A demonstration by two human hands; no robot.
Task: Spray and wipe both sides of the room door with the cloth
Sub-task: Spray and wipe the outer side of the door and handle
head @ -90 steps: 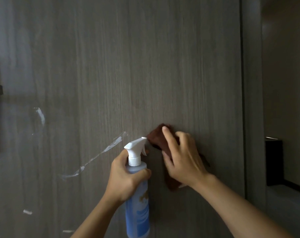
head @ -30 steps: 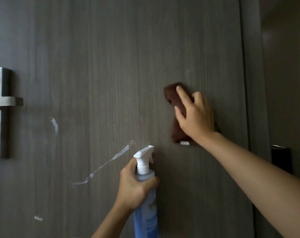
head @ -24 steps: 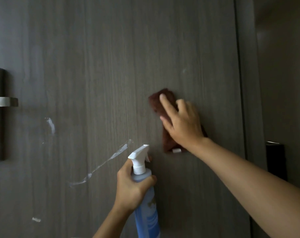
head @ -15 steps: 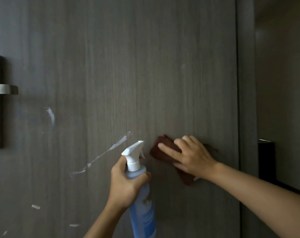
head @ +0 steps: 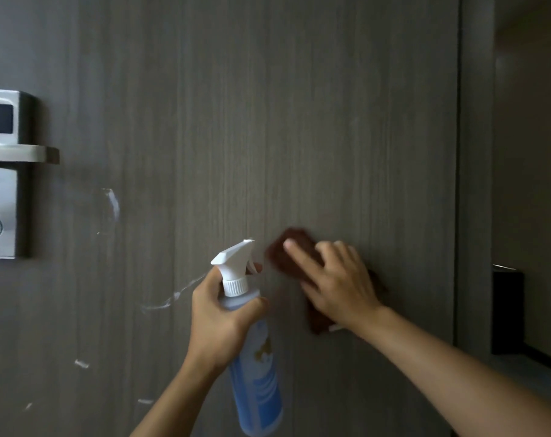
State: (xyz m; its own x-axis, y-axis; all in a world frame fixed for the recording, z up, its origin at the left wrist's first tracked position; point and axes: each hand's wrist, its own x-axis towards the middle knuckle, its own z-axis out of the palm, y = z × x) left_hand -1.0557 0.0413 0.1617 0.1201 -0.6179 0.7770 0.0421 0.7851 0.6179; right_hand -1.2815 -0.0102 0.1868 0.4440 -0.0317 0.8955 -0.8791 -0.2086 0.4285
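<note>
- I see right hand (head: 340,282) fingers (head: 302,258) spread flat, pressing brown cloth (head: 294,247) on door (head: 331,121); cloth blurred, mostly under palm.
- Left hand (head: 219,316) curled round spray bottle (head: 255,367) neck.

Metal lock plate (head: 1,175) at left edge, silver, partly cut off by frame; dark rectangular panel near its top, round keyhole or button low down. Lever handle (head: 21,153) juts horizontally across plate. Right of door frame (head: 474,184): dim wall (head: 532,152); black box-shaped object (head: 507,312) low against it, identity unclear
</note>
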